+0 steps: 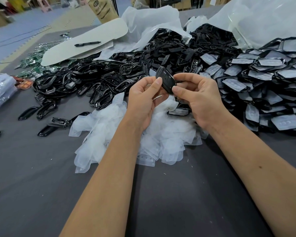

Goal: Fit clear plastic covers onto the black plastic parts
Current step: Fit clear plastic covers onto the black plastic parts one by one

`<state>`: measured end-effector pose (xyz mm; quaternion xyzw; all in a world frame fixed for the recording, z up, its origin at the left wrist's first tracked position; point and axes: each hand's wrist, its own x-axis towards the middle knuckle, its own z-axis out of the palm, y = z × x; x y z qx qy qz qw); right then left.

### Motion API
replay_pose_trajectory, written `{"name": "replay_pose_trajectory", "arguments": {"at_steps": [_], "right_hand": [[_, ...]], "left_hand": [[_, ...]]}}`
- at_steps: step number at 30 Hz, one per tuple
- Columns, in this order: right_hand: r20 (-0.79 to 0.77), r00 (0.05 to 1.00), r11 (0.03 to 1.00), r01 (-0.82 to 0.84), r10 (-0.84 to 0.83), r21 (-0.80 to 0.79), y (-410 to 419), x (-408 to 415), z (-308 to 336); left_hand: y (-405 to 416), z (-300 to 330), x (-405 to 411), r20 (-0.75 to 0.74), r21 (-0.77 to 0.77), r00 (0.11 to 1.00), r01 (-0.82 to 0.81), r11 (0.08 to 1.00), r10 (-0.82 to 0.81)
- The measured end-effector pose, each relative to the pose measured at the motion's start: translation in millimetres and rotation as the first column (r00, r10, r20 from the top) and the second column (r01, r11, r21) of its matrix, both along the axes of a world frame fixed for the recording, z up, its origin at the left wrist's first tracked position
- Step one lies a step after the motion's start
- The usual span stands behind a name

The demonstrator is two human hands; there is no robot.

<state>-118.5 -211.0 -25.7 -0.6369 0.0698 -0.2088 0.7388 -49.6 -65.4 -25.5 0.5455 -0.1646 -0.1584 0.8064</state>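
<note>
Both hands [142, 98] [196, 100] pinching black part [165, 81], cover unclear

Setting: small-parts assembly workshop or warehouse floor. Evidence: grey cloth-covered desk [41, 177] carrying bulk stock; heap of glossy black plastic frames [85, 82] at 10 o'clock; stack of black parts already wearing clear covers [266, 79] at 2 o'clock; pile of loose clear plastic covers [109, 134] at centre; opened translucent supply bags [263, 19] at 1 o'clock; brown cardboard cartons [183, 4] at 12 o'clock.
</note>
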Motion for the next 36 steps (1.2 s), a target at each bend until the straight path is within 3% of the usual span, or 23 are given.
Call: {"name": "replay_pose_trajectory", "arguments": {"at_steps": [7, 12, 14, 24, 27, 31, 33, 36], "right_hand": [[-0.051, 0.995, 0.996, -0.083, 0.084, 0.020, -10, 0, 3], [-0.058, 0.990, 0.974, -0.114, 0.128, 0.196, -15, -1, 7], [-0.045, 0.993, 0.982, -0.101, 0.109, 0.157, -14, -2, 6], [-0.032, 0.991, 0.978, -0.125, 0.132, 0.165, -12, -5, 6], [-0.039, 0.994, 0.994, -0.106, 0.106, 0.020, -16, -9, 11], [-0.017, 1.000, 0.931, -0.002, -0.005, -0.364, -28, -20, 22], [0.036, 0.990, 0.815, 0.134, -0.138, -0.564, -42, -27, 28], [0.169, 0.935, 0.543, 0.321, -0.311, -0.776, -69, -38, 37]], "left_hand": [[0, -1, 0, 0.040, 0.030, 0.999, -0.013, 0.999, 0.012], [-3, -3, -2, 0.108, 0.081, 0.994, 0.002, 0.997, -0.011], [-2, -2, -3, 0.114, 0.094, 0.993, 0.025, 0.995, -0.036], [2, 6, -7, -0.008, 0.089, 0.996, 0.087, 0.992, -0.086], [2, 8, -7, -0.001, 0.138, 0.997, 0.076, 0.987, -0.077], [-11, 14, -7, 0.103, 0.261, 0.994, 0.015, 0.965, -0.043], [-27, 21, -7, 0.282, 0.366, 0.957, -0.045, 0.930, -0.065], [-65, 31, -7, 0.566, 0.549, 0.810, -0.232, 0.803, -0.154]]}}
